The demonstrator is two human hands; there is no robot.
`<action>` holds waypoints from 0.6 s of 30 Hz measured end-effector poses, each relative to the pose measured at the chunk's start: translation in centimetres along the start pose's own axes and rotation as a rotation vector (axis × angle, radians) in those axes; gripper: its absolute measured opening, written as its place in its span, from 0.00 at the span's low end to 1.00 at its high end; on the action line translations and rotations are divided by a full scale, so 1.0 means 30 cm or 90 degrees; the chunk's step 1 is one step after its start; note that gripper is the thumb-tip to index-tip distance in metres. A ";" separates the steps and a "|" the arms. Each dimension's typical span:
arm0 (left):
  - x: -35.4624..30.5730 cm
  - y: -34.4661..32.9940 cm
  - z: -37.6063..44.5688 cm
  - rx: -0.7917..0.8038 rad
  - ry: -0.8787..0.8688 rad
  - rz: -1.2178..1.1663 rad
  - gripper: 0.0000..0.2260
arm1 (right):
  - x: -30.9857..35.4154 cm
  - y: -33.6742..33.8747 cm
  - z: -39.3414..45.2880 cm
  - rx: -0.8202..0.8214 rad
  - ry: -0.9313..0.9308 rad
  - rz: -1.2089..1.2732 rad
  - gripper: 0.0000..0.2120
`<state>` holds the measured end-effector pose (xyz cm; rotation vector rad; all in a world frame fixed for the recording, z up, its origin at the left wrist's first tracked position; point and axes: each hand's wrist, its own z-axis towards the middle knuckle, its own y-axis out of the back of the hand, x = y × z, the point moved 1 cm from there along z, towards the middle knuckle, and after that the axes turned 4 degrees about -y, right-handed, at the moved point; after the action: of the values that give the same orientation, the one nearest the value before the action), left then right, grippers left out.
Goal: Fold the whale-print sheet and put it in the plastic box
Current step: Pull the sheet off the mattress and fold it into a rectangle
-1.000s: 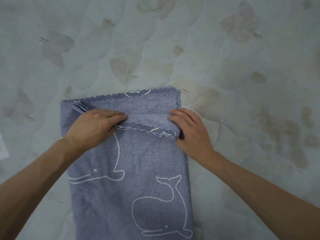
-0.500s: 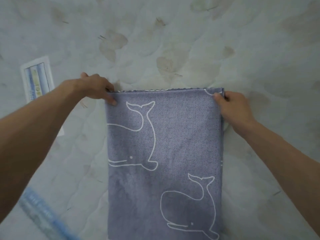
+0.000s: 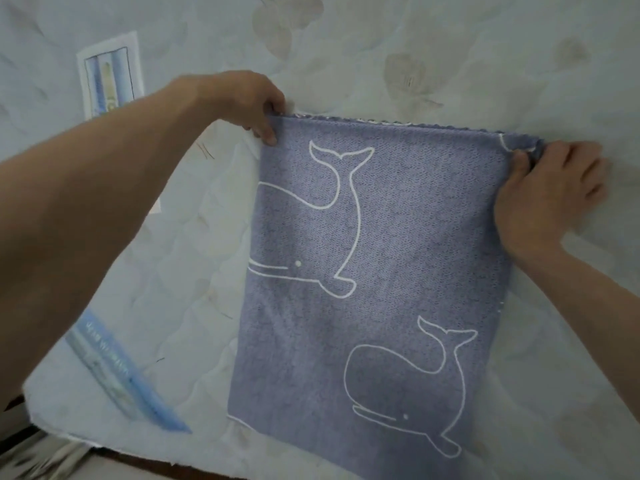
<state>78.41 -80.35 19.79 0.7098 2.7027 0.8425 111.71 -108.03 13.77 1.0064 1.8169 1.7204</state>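
I am holding the whale-print sheet (image 3: 374, 271) by its two far corners, and it is lying flat on the mattress (image 3: 485, 64) in front of me. My left hand (image 3: 242, 98) is pinching the far left corner, with the thumb on top of the cloth and the other fingers curled behind the edge. My right hand (image 3: 550, 192) is gripping the far right corner, with the fingers closed round a small bunch of the cloth. The scalloped far edge is running almost straight between my hands, and under it I am seeing at least one more layer, so I am judging that the sheet is already doubled and that I am now lining up the edges of this fold.

The near end of the sheet is going out of the picture, so I cannot tell how long it is. The plastic box is not showing anywhere in this view. On the left, well apart from the sheet, a label (image 3: 110, 74) is sitting on the mattress, and a blue strip (image 3: 128, 379) is lying near its corner.

For the next move I am thinking that both corners must come toward me together, at the same height, so the far edge is meeting the near edge evenly. Then the sheet is needing one more fold before it can fit into a box.
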 end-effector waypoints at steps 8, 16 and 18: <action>-0.100 0.086 0.052 0.194 -0.010 0.069 0.14 | 0.009 -0.064 -0.002 -0.054 -0.040 -0.048 0.22; -0.073 0.097 0.004 0.135 0.006 0.067 0.17 | 0.040 -0.066 -0.011 -0.048 -0.057 -0.051 0.21; -0.088 0.096 0.003 0.037 -0.019 0.083 0.17 | 0.041 -0.060 -0.013 -0.037 -0.061 -0.041 0.21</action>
<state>81.81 -79.59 21.56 0.9126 2.6888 0.7779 110.27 -107.27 12.24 0.9794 1.7106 1.6480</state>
